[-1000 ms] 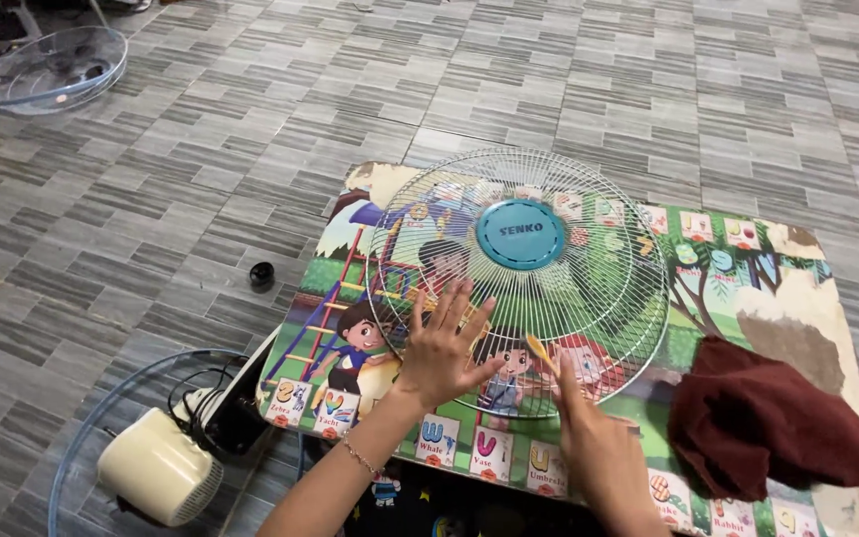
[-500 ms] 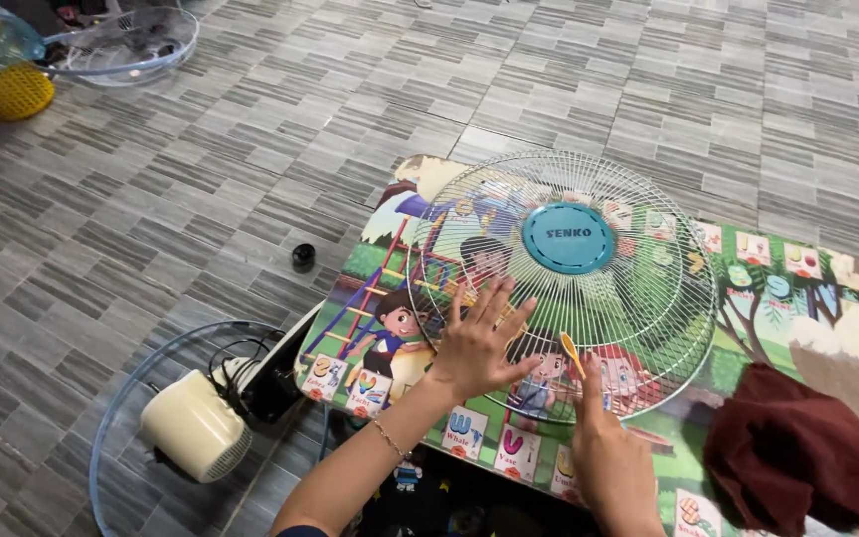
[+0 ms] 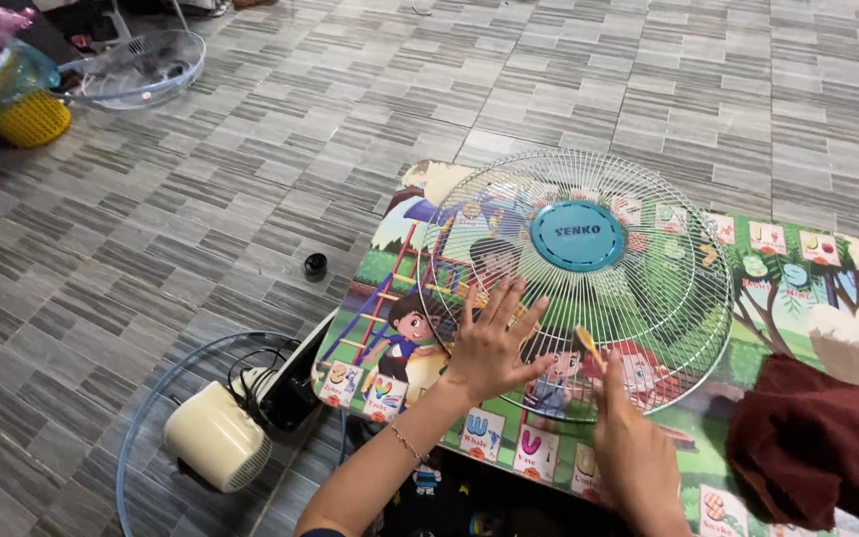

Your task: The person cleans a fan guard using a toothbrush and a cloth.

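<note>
Tiled floor (image 3: pixel 569 89), grey, filling the view. A low tabletop (image 3: pixel 380 288) with a cartoon print lies across the lower right; its left edge and near-left corner show, while its right edge runs out of view.

Grille (image 3: pixel 579 288): a round white wire fan guard with a teal hub, lying flat on the tabletop's left half, its rim close to the left edge and far edge. Left hand (image 3: pixel 489 348): fingers spread wide, palm down, pressing on the grille's near-left part. Right hand (image 3: pixel 633 452): fingers pressed together in a pinching grip on a thin orange stick (image 3: pixel 590 347), whose tip meets the wires on the grille's near side, just right of the left hand.

Open floor lies beyond the far edge and to the left. The near edge is crowded by both forearms.

Maroon cloth (image 3: pixel 812 447): bunched on the tabletop near its near edge, just right of the grille, apart from it. On the floor by the near-left corner: a second, bluish grille ring (image 3: pixel 136 438) with a cream motor (image 3: pixel 216 436) and a black cord (image 3: pixel 256 363) inside. Small black cap (image 3: pixel 315 264): on the floor left of the tabletop. Clear bowl (image 3: pixel 136 68) and yellow strainer (image 3: pixel 34 119): far-left floor, well apart.
</note>
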